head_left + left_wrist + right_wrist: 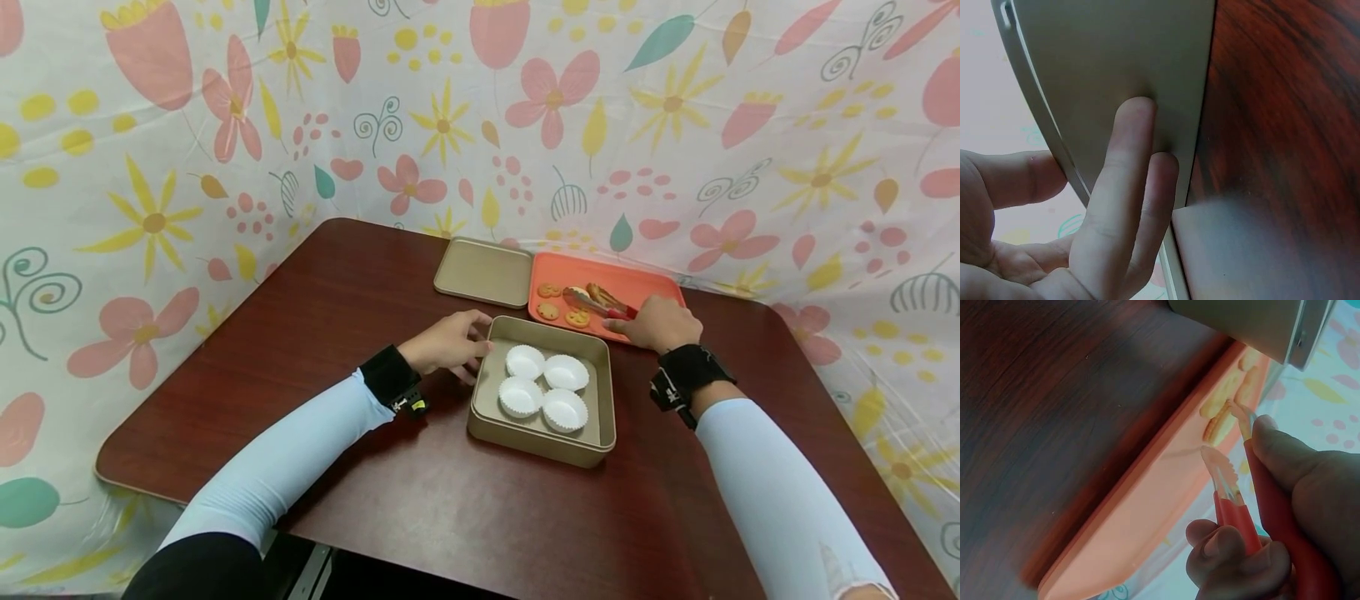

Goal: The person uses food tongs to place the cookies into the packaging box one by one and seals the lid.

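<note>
A gold square tin [536, 443] stands on the table, with several white fluted paper cups [566, 372] inside. My left hand [450, 342] rests against the tin's left side; in the left wrist view two extended fingers [1132, 144] touch its wall and the thumb is at the rim. My right hand [663, 323] holds small tongs [1260, 481] by their red handles, over an orange tray [645, 287]. The tongs' metal tips are spread apart near several cookies [548, 311] at the tray's left end. Nothing shows between the tips in the right wrist view.
A gold lid or shallow tray [480, 271] lies behind the tin, touching or close to the orange tray's left edge. The brown table [360, 308] reaches back to a flower-patterned curtain [450, 108].
</note>
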`<state>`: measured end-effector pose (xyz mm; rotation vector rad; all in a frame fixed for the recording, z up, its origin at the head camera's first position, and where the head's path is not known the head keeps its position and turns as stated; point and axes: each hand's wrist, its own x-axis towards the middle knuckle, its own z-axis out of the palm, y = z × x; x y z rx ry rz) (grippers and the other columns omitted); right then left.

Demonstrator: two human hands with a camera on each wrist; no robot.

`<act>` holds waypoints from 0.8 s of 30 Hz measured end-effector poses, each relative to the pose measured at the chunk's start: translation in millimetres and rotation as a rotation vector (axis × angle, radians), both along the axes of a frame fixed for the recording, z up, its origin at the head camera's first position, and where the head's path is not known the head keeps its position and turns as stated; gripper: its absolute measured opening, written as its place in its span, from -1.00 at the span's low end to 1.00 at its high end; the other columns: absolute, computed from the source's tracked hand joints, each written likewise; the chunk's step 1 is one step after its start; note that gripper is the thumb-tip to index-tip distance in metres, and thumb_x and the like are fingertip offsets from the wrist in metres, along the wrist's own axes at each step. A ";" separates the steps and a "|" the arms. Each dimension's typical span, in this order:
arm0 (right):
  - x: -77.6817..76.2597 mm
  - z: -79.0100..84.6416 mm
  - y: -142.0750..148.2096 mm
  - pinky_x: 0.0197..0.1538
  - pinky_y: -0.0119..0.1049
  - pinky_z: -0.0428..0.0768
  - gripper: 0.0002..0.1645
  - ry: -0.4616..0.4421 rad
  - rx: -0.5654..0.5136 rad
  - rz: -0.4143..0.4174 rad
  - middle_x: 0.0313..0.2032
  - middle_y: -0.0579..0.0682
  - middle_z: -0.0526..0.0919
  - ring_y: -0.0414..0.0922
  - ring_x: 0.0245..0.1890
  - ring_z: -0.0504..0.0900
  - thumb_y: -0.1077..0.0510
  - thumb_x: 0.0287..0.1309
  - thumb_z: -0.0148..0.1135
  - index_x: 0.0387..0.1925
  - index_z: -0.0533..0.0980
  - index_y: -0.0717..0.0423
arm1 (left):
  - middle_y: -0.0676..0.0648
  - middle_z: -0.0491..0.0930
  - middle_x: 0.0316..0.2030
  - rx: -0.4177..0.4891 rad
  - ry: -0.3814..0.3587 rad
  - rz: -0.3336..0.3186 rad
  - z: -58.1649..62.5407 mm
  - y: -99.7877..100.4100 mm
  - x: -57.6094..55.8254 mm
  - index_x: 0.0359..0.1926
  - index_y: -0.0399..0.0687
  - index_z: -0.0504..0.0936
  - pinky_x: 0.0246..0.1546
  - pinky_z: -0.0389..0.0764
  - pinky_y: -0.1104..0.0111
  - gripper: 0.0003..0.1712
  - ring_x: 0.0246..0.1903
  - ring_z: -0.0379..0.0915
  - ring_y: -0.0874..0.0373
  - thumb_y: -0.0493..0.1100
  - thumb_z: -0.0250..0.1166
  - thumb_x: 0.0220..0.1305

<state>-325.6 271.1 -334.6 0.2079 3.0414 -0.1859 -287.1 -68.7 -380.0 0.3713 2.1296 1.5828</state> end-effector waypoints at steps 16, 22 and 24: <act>-0.5 0.8 2.2 -0.40 -0.13 0.41 -0.23 -0.009 -0.005 0.011 -0.52 0.07 0.47 0.09 -0.40 0.49 -0.51 0.22 0.21 -0.50 0.50 0.14 | -0.33 0.40 0.19 0.000 -0.002 0.007 2.0 0.3 0.4 0.52 -0.18 0.19 -0.34 0.81 0.12 -0.38 -0.12 0.65 -0.25 -0.29 0.15 0.55; 3.8 -1.1 5.7 -0.45 -0.18 0.31 -0.25 0.021 -0.026 0.029 -0.64 -0.02 0.31 0.03 -0.50 0.40 -0.47 0.23 0.24 -0.63 0.38 0.07 | -0.32 0.41 0.17 -0.005 -0.002 0.002 1.7 0.0 0.5 0.52 -0.17 0.18 -0.34 0.81 0.11 -0.37 -0.10 0.65 -0.26 -0.28 0.15 0.55; 5.7 -0.1 7.4 -0.46 -0.18 0.30 -0.22 0.029 -0.034 0.034 -0.64 -0.02 0.29 0.03 -0.50 0.39 -0.51 0.22 0.22 -0.63 0.36 0.07 | -0.32 0.41 0.17 -0.007 0.000 0.002 1.6 0.1 0.6 0.52 -0.17 0.19 -0.34 0.81 0.11 -0.38 -0.10 0.65 -0.26 -0.28 0.16 0.55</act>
